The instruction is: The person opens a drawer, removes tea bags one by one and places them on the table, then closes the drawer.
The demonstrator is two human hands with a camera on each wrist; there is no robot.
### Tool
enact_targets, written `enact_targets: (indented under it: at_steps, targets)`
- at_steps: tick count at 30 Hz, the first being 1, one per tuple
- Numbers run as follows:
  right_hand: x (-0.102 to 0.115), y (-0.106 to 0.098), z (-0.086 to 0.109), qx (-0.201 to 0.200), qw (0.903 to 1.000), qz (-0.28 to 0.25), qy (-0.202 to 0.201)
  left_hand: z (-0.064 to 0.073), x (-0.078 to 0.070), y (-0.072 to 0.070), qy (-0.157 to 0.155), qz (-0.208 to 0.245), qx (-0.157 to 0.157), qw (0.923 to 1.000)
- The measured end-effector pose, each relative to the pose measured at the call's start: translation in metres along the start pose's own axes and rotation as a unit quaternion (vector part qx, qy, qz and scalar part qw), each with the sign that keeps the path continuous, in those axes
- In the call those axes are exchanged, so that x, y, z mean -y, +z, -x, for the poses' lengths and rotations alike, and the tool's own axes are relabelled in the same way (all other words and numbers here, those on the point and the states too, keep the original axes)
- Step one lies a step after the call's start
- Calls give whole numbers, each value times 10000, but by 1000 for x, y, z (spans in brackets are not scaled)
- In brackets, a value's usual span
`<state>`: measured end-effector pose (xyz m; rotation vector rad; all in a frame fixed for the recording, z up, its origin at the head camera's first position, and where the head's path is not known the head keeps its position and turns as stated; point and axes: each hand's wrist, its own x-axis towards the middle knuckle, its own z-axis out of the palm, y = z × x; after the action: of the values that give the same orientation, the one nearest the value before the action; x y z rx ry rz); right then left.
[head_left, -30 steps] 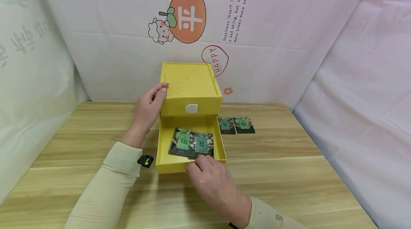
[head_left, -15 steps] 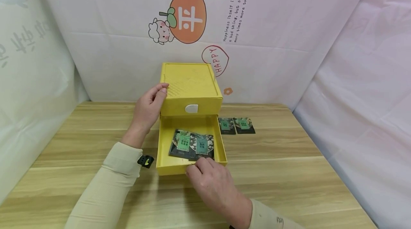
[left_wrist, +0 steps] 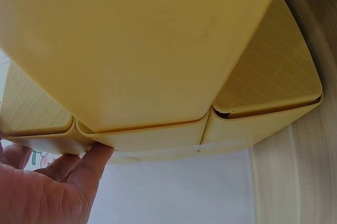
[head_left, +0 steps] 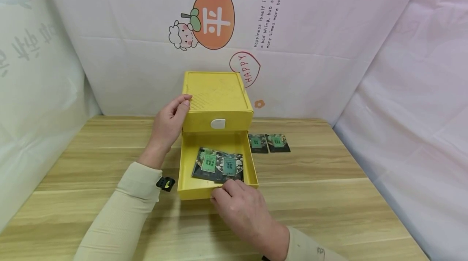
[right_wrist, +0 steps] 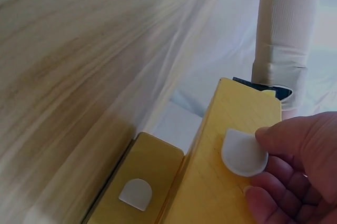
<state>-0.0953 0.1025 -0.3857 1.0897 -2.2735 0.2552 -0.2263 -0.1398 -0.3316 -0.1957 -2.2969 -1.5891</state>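
- Fingers (right_wrist: 287,137) of the right hand (head_left: 243,206) are curled round the white tab (right_wrist: 243,153) on the front of the pulled-out bottom drawer (head_left: 217,188), pinching it, thumb on top as far as the wrist view shows.
- Left hand (head_left: 169,122) grips the upper left edge of the yellow drawer box (head_left: 217,98), thumb hooked over the top, other fingers down the side wall.
- That drawer sits open at the front, sticking out toward the person, with two dark tea-bag-style packets (head_left: 218,164) lying flat inside, side by side and slightly overlapping.
- Top drawer is closed, its own white tab (head_left: 217,123) facing front.
- Two more of the same packets (head_left: 269,142) lie on the wooden table (head_left: 329,196) just right of the box, touching each other.
- Behind it all is a white backdrop with an orange cartoon print (head_left: 213,18).
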Motion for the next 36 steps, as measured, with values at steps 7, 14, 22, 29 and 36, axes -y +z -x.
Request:
enact_targets:
  at_steps: [7,14,22,29,36]
  targets:
    - [-1,-5,-3,-152,9999,-45,35,0,0,0,-3,8,6,10000]
    - [-6,-13,-8,-108,9996,-250,89,0,1,0,-13,-31,-30,10000]
    - [-27,-20,-23,-713,9962,-484,-116,0,0,0,-3,-65,-18,10000]
    - [-45,-20,-34,-700,9973,-206,118,-1,1,0,5,-69,-38,10000]
    - [-57,-17,-43,-319,9993,-44,197,-2,1,0,3,-36,-61,10000]
